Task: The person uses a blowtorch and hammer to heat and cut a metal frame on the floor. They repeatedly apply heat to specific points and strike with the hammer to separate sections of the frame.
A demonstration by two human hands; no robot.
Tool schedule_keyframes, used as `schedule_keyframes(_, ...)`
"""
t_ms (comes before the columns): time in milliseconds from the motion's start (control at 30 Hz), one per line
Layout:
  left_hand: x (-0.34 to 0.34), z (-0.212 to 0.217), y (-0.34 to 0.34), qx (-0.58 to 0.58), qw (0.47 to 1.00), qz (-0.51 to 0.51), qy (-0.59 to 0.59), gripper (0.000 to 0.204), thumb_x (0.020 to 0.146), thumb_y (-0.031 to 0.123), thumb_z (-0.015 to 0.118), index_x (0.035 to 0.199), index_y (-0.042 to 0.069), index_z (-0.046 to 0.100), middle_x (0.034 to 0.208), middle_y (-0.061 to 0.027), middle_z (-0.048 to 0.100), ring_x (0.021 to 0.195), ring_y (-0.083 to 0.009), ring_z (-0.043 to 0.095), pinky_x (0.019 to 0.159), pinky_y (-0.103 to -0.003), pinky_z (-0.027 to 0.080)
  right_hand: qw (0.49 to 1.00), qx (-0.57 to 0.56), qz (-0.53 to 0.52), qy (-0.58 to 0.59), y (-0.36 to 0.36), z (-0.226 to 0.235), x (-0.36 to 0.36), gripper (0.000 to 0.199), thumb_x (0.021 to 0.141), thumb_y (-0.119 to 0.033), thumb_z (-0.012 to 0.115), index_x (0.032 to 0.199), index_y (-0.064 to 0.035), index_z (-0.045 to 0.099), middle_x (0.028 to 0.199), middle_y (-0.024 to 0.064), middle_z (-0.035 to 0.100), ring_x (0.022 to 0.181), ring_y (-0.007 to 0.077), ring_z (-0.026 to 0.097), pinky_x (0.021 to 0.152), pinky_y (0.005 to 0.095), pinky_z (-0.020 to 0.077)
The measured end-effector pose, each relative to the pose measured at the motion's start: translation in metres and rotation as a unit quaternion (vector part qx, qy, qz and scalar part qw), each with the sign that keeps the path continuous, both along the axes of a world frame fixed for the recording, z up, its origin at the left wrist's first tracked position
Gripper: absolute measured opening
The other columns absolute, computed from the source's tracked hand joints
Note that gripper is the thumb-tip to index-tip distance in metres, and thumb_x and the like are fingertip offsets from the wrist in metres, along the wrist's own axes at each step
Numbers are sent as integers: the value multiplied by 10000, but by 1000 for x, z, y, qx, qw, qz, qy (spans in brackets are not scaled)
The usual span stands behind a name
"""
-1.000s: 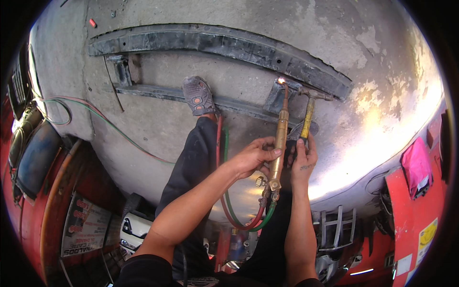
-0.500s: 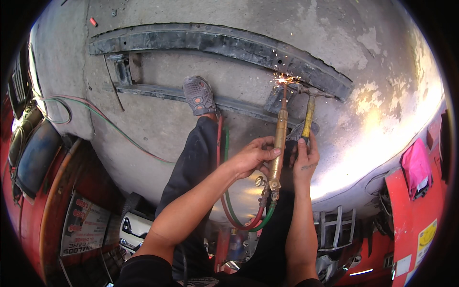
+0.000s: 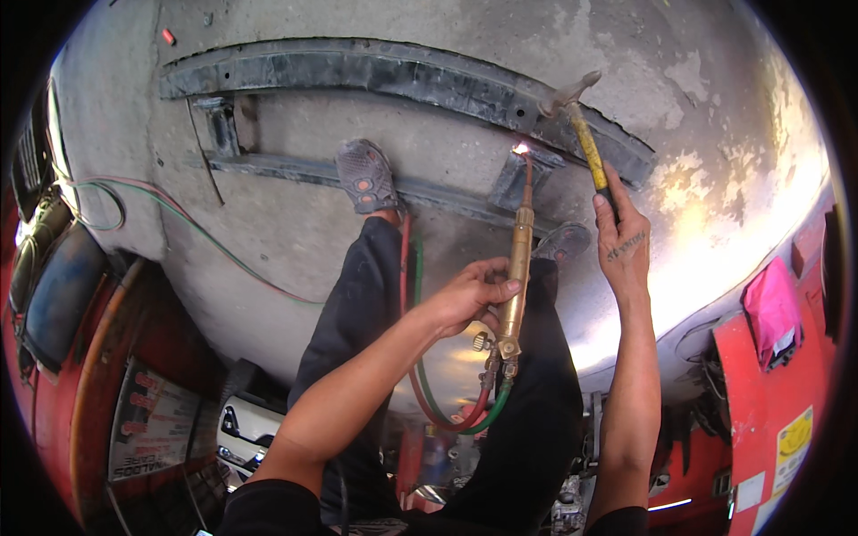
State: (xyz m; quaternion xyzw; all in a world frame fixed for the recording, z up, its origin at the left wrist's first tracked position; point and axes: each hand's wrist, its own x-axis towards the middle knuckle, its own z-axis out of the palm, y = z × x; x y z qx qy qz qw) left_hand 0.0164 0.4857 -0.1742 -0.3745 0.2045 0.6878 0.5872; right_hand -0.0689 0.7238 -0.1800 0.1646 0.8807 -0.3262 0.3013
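Observation:
My left hand is wrapped round a brass gas torch, its tip pointing away from me. Bright light glows where the tip meets a short metal bracket beside the long curved steel beam. In my right hand is a hammer with a yellow and black handle, gripped near its end. The hammer's head is raised and overlaps the beam's right part in the view; whether they touch I cannot tell. Red and green hoses loop from the torch's lower end.
A thinner straight bar lies across in front of the beam, by my left shoe. My right shoe is near the bracket. Hoses trail over the concrete floor at left. Red panels stand at right.
My right hand has moved right and away from me, lifting the hammer off the bracket area. The spray of sparks has shrunk to a small glow. My left hand stays nearly still.

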Motion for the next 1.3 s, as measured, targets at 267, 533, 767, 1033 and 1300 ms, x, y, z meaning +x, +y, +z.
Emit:
schedule_keyframes(267,1,8,7,-13,999,43,-17,380,993,222,667,1273,17,514,961,-87,656,820,-204,703,590,-357,608,973,88,194,-89,13,-37,15,474,999,-161,550,1472,-171,517,810,253,684,764,451,661,718,532,510)
schedule_keyframes(533,1,4,-2,6,1000,16,7,483,1017,222,620,1391,-33,454,1092,-110,619,938,-196,671,690,-344,604,992,78,93,-27,10,-6,-22,438,1042,-219,522,1477,-165,524,710,210,628,654,371,637,668,469,487)
schedule_keyframes(767,1,5,6,-22,999,25,3,403,999,235,661,1291,7,503,951,-88,647,784,-205,704,585,-360,618,964,112,229,-72,21,-30,-9,440,1009,-184,551,1448,-193,549,781,249,670,746,423,673,714,518,522)
schedule_keyframes(1033,0,6,-3,-1,1000,8,0,480,1011,235,638,1384,-18,472,1103,-99,624,957,-196,664,717,-359,595,985,80,137,-64,14,0,-55,421,1029,-213,535,1450,-192,557,735,249,654,708,394,677,699,503,504)
schedule_keyframes(1300,-2,6,1,2,1000,11,0,452,1010,228,635,1371,-5,492,1101,-90,620,954,-191,662,708,-356,596,949,95,278,-114,26,-35,-31,423,1039,-237,524,1457,-179,543,871,277,678,839,445,687,752,524,516)
